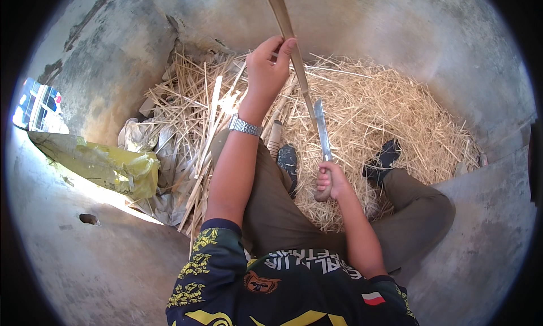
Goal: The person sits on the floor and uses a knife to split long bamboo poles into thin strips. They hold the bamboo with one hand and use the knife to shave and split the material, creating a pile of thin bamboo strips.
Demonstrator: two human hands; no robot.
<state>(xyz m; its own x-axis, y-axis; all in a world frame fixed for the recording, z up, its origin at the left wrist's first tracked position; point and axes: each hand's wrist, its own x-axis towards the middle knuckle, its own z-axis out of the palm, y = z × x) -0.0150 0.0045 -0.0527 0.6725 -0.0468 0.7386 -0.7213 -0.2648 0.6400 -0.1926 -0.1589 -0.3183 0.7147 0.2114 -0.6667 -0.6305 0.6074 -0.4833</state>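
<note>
My left hand [270, 61], with a metal watch [245, 125] on its wrist, pinches a long flat bamboo strip [298, 65] between thumb and fingers. The strip runs from the top edge of the view down toward my lap. In my right hand [332, 181] is a knife [322, 127], the fingers wrapped round its wooden handle and the blade pointing up and away from me. The blade lies close along the right side of the strip's lower end; whether they touch I cannot tell.
A heap of thin shavings [390, 105] spreads round my feet. Loose split strips [195, 99] lie to the left, by a yellow plastic sack [107, 164]. A wooden handle-like piece [275, 138] rests beside my left shoe. Bare concrete walls [384, 26] stand close around.
</note>
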